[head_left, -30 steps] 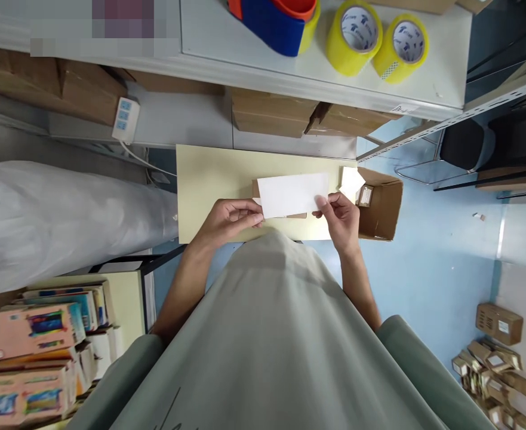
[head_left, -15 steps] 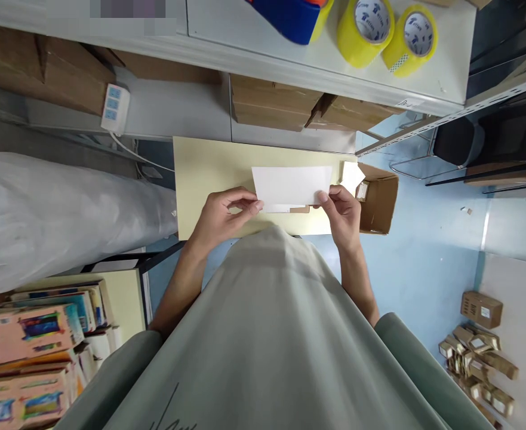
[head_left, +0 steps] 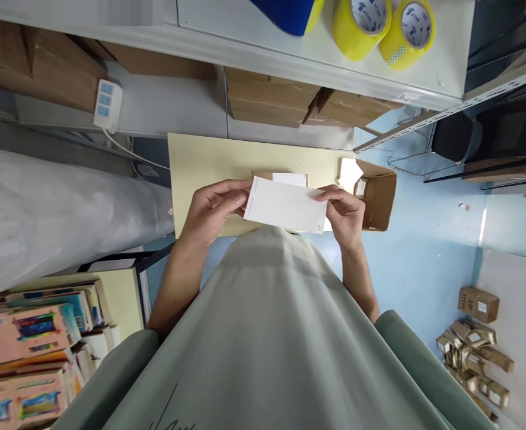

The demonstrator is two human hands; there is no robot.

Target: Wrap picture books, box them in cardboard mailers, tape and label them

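A white card [head_left: 285,206] with small print near its edges is held up between my two hands, slightly tilted. My left hand [head_left: 211,209] pinches its left edge between thumb and fingers. At the card's right end, my right hand [head_left: 344,212] grips the upper corner. Behind the card, partly hidden by it, lies a small brown piece with a white label [head_left: 291,178] on the pale yellow table [head_left: 209,156]. More white paper [head_left: 349,173] rests at the table's right end.
An open cardboard box [head_left: 381,197] stands right of the table. Above, a shelf [head_left: 446,65] carries rolls of yellow tape [head_left: 362,30] and a blue object. A large plastic-wrapped roll [head_left: 65,221] lies left, with stacked books [head_left: 25,340] below it. Small cartons [head_left: 473,343] are piled on the floor.
The card has tipped and come closer to my body, showing a printed face. My right hand now has its fingers over the card's top edge. The labelled brown piece behind shows more.
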